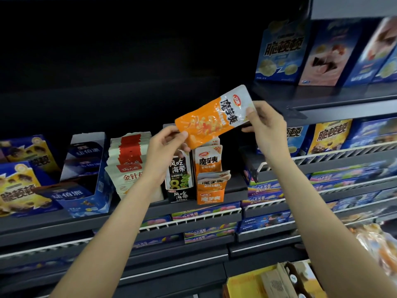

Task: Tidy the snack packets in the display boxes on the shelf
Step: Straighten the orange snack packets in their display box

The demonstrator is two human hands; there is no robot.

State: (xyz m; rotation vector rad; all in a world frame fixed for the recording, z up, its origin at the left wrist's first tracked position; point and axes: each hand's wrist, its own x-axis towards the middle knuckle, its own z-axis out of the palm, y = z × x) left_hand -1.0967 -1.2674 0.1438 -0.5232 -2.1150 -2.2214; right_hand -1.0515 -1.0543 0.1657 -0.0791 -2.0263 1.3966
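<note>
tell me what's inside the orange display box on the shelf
The orange display box holds orange snack packets standing upright, the front ones bent over. How many packets sit behind them is hidden.

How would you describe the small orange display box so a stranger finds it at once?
Find the dark middle shelf below both hands. The orange display box stands at its front edge, right of the black display box; it is the only orange one.

Orange display box (210, 197) packed with packets, dark open space above
</note>
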